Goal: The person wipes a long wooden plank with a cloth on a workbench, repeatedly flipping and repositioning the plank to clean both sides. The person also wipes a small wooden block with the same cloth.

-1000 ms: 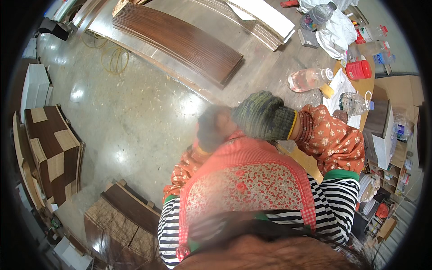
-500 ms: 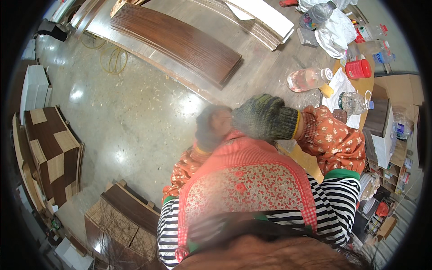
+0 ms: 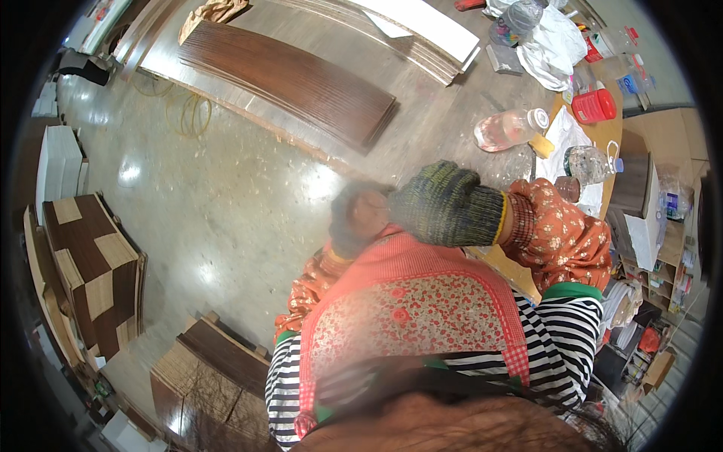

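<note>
Both my hands meet in front of my red apron (image 3: 407, 294), near the table edge. My right hand (image 3: 449, 205) wears a dark grey-green knitted glove with a yellow cuff. Its fingers are curled closed, and whatever they hold, if anything, is hidden. Close against it on the left is my left hand (image 3: 363, 218), also in a dark glove, with a pinkish-brown patch in its middle. Blur there hides its fingers and anything in them. A stack of dark brown wood-grain boards (image 3: 290, 79) lies on the table beyond my hands.
White-topped panels (image 3: 422, 30) lie farther back on the table. A clear bottle (image 3: 506, 130), a red-lidded jar (image 3: 595, 106) and a white cloth (image 3: 544, 49) crowd its right side. Stacked boards (image 3: 94, 271) stand on the floor at left, with more (image 3: 211, 369) at lower left.
The view has turned slightly, so the table things sit a little farther left. My hands stay together in nearly the same place, the right one still closed.
</note>
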Available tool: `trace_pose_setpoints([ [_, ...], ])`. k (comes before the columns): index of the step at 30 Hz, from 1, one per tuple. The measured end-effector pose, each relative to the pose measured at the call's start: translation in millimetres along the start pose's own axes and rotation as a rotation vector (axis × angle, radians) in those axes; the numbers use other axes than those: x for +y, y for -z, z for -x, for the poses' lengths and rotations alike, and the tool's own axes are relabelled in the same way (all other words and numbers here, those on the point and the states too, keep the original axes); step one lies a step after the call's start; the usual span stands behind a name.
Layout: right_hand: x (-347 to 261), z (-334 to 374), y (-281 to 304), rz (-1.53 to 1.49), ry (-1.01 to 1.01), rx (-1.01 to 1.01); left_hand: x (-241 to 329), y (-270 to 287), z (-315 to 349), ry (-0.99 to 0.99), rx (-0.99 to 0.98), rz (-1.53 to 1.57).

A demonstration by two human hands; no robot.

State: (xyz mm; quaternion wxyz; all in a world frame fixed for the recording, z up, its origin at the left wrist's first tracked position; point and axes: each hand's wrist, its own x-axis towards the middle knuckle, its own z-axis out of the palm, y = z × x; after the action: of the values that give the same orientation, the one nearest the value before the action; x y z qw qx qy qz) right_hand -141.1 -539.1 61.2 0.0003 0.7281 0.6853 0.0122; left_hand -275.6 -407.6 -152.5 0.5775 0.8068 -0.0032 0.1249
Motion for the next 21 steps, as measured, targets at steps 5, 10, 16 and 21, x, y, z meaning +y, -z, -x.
trace_pose_setpoints([
  [5, -6.9, 17.9, -14.0, 0.263, 0.018, 0.104, 24.7, -0.9, -32.7, -0.357, 0.109, 0.044],
  [10, -15.4, 66.4, -37.9, 0.561, -0.227, 0.078, 37.4, -10.2, -48.2, -0.412, 0.024, -0.391],
  [16, -45.7, 110.8, -95.1, 0.72, -0.582, -0.034, 8.6, -66.5, -57.2, -0.388, -0.023, -0.174],
  [21, -69.6, 153.9, -160.5, 1.369, -0.834, -0.1, -10.5, -93.9, -65.8, -0.477, -0.063, -0.297],
])
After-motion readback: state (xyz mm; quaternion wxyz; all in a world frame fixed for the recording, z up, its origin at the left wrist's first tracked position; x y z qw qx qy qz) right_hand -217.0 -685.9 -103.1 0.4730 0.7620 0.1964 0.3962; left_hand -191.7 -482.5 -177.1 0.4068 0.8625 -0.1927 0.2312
